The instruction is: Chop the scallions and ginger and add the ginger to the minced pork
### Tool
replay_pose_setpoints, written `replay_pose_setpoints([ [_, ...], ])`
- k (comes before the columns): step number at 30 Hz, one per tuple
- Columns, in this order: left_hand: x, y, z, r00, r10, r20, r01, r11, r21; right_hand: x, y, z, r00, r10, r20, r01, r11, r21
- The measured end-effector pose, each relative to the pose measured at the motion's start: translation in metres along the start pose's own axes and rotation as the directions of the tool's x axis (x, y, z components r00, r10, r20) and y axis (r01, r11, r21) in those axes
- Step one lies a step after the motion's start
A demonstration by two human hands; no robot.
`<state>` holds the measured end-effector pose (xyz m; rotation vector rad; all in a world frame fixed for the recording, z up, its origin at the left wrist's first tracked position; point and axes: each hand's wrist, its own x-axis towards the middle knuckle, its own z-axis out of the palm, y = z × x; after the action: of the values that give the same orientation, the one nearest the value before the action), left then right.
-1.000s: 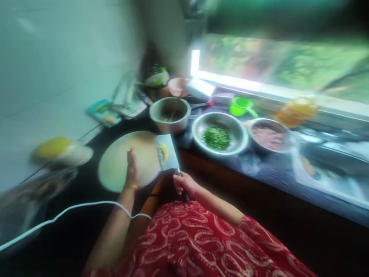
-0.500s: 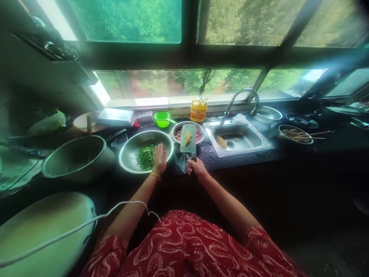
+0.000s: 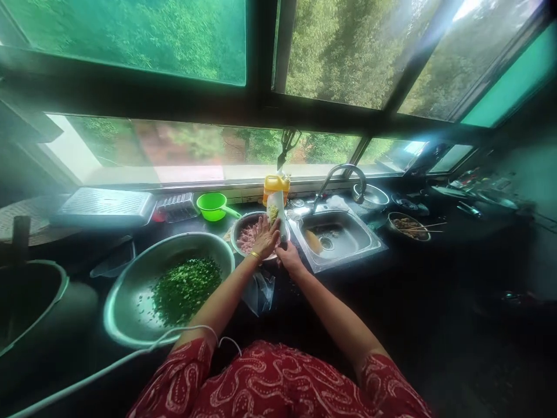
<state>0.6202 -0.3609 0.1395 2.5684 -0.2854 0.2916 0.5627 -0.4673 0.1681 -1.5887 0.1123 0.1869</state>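
Cleaver [image 3: 278, 215] sat gripped in my right hand [image 3: 289, 260]; my open left hand [image 3: 264, 238] touched it above one meat bowl [image 3: 238, 231]. One big bowl [image 3: 130, 290] held greens [image 3: 187, 287].

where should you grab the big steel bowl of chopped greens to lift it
Probably by the rolled rim of the bowl of chopped greens, at its near-left edge, coming from the person's side. The greens lie heaped in the middle, so the rim is bare, and the wide, shallow shape suggests a second grip on the opposite rim. Both hands are busy: the right hand holds the cleaver, the left hand is against its blade.
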Motion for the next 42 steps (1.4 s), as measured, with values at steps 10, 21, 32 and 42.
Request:
replay_pose_setpoints([
  [10, 0.01, -0.06, 0.033, 0.979, -0.193, 0.065, 0.186, 0.977, 0.101, 0.018, 0.015, -0.012, 0.984, 0.18, 0.015, -0.181, 0.977, 0.117],
  [21, 0.023, -0.032, 0.027, 0.997, 0.017, 0.076, -0.027, 0.99, 0.139, -0.004, 0.012, -0.044, 0.951, 0.226, 0.209, -0.232, 0.973, 0.001],
  [32, 0.01, -0.018, 0.025, 0.983, -0.173, -0.061, 0.18, 0.971, 0.159, 0.004, 0.017, -0.079, 0.983, 0.136, 0.126, -0.132, 0.991, -0.037],
  [42, -0.014, 0.003, 0.051, 0.993, -0.111, -0.035, 0.116, 0.976, 0.187, 0.018, 0.005, -0.075, 0.997, -0.012, 0.075, 0.007, 0.997, 0.074],
])
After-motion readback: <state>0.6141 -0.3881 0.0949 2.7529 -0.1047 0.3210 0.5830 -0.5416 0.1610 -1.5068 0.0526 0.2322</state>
